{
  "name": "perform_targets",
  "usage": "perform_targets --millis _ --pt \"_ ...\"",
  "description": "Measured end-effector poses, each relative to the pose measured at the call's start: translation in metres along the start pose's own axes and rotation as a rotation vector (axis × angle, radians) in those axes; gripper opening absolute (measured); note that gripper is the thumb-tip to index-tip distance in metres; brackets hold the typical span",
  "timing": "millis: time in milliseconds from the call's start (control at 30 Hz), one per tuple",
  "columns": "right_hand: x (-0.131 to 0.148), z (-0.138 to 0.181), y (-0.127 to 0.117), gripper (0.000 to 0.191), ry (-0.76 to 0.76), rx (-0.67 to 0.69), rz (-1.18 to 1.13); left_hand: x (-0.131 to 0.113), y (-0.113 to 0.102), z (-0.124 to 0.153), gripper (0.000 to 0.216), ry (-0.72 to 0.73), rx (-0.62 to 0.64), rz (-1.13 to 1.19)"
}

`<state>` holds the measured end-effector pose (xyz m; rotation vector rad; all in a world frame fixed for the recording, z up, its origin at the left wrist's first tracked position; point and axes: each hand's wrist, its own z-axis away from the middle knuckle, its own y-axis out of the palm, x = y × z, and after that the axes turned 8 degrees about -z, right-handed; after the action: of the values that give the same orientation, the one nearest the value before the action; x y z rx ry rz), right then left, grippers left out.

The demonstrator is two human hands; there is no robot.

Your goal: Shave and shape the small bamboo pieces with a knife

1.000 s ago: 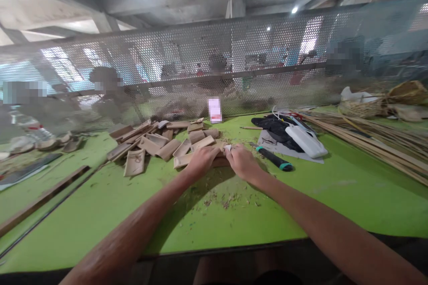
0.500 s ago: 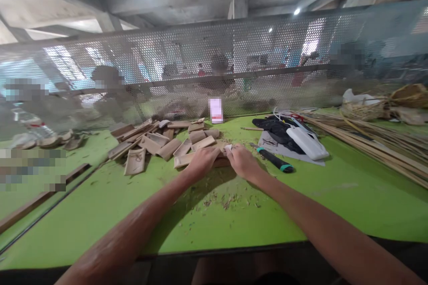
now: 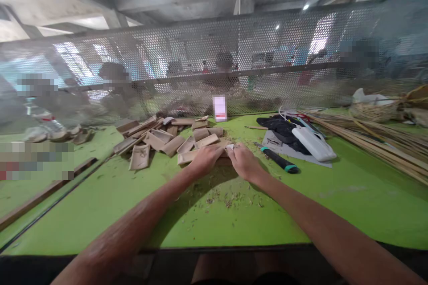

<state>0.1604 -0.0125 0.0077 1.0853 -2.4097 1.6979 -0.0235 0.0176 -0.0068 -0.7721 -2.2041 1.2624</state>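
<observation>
My left hand [image 3: 207, 159] is closed on the left end of a split bamboo piece [image 3: 226, 160], mostly hidden by my hands. My right hand [image 3: 245, 161] is closed at its other end. A small white scrap [image 3: 230, 147], like folded paper or sandpaper, is pinched at my right thumb and fingers. Several cut bamboo pieces [image 3: 172, 146] lie heaped to the left of my hands. Close on the right lies a carving tool with a black and teal handle [image 3: 280, 160]. Wood shavings [image 3: 228, 200] are scattered on the green tabletop [image 3: 261, 227] below.
Black gloves [image 3: 284, 132], a grey cloth and a white plastic case [image 3: 314, 143] lie at the right. Long bamboo strips [image 3: 368, 142] and a woven basket [image 3: 376, 109] are farther right. A perforated metal screen [image 3: 187, 71] stands behind, with people beyond. A wooden bar [image 3: 50, 191] lies left.
The camera view has turned slightly left, so the scene sits a little farther right. Both hands stay on the bamboo piece, with only slight movement.
</observation>
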Motion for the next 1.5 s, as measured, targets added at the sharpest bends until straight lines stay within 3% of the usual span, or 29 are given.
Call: perform_targets --millis 67,200,367,500,633,800,933,1100,1233,1400,1500 --pt "-0.001 0.0 0.001 0.049 0.036 0.007 -0.034 0.0 0.001 0.0 0.022 0.019 -0.014 0.01" --pt "-0.001 -0.001 0.002 0.046 -0.033 -0.002 -0.082 -0.002 0.001 0.0 0.019 0.043 -0.038 0.044" --pt "-0.002 0.0 0.001 0.041 0.064 0.017 -0.131 -0.002 0.003 0.0 0.019 0.064 -0.042 0.054" --pt "0.0 0.0 -0.001 0.039 -0.014 0.014 -0.188 -0.003 0.004 0.0 0.02 0.064 -0.071 0.061" --pt "0.001 0.0 -0.003 0.045 0.031 0.046 -0.232 -0.005 0.004 0.001 0.021 0.076 -0.092 0.049" --pt "0.001 0.0 -0.002 0.047 -0.028 -0.007 -0.338 -0.007 0.003 0.001 0.023 0.067 -0.087 0.048" --pt "0.0 0.001 -0.004 0.045 0.064 0.026 -0.353 -0.01 0.002 0.001 0.023 0.095 -0.077 0.077" --pt "0.003 0.001 -0.006 0.046 -0.037 0.014 -0.341 -0.011 0.005 0.0 0.02 0.079 -0.077 0.062" --pt "-0.001 -0.002 -0.003 0.045 0.05 -0.008 -0.277 -0.012 0.006 0.0 0.019 0.085 -0.061 0.061" --pt "-0.001 -0.002 0.002 0.044 -0.022 -0.059 -0.237 -0.016 0.004 0.0 0.02 0.063 -0.043 0.01" --pt "-0.008 -0.004 0.005 0.044 0.036 -0.048 -0.272 -0.018 0.001 -0.001 0.02 0.07 -0.019 0.008"
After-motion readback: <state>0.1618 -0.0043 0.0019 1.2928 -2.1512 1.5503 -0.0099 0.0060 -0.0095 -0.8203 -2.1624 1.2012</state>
